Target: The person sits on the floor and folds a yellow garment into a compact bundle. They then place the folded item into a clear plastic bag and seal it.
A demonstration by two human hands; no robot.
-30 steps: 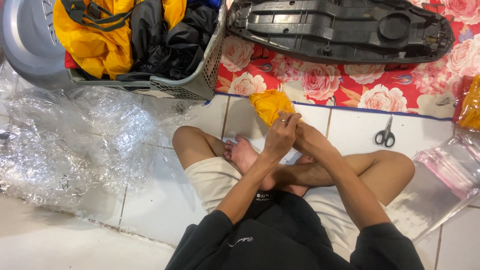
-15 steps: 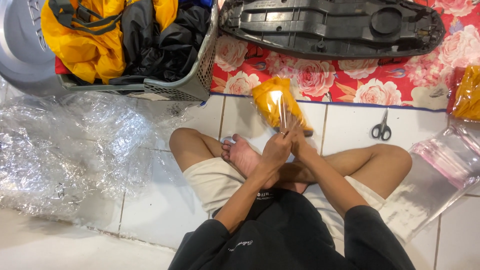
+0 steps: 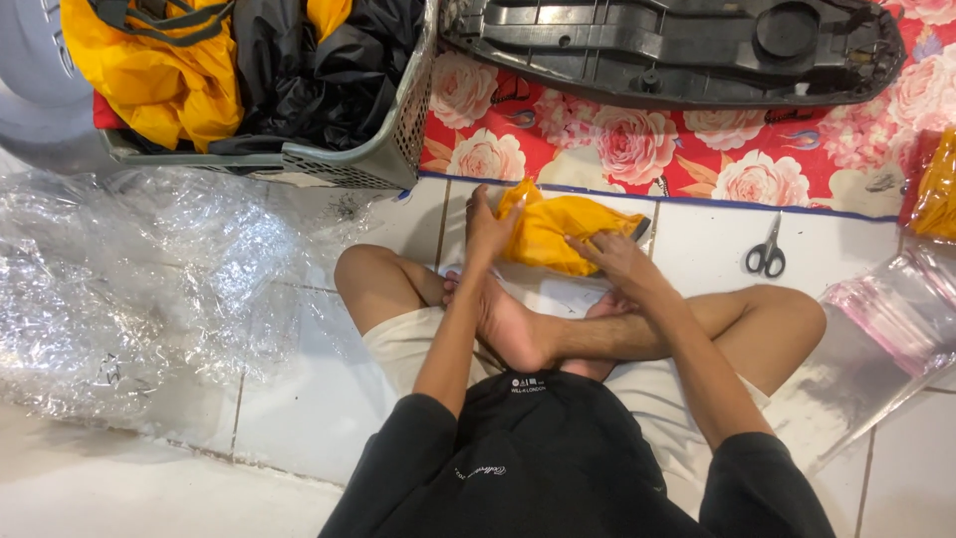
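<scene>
The left hand (image 3: 488, 227) is pressing flat on the left edge of one folded yellow garment (image 3: 554, 231), its fingers extended and laid on the fabric rather than clenched. The right hand (image 3: 615, 257) is resting on the garment's lower right part, fingers spread and pinning it down. The garment is lying on the white tiled floor (image 3: 299, 399) directly in front of the person's crossed legs, just below the edge of one red floral mat (image 3: 637, 149).

One pair of scissors (image 3: 766, 251) is lying on the tile to the right of the garment, apart from both hands. Beyond the scissors, at the right edge of the head view, one stack of clear flat bags with pink closure strips (image 3: 891, 309) is fanning across the floor. Above it, one yellow item in clear wrapping (image 3: 936, 189) is showing only partly, cut by the frame edge.

One long black moulded plastic panel (image 3: 677, 40) is lying across the floral mat. At upper left, one grey perforated laundry basket (image 3: 393, 139) is holding yellow and black fabric pieces; their number cannot be told. One large heap of crumpled clear plastic film (image 3: 129, 289) is covering the floor to the left of the person.
</scene>
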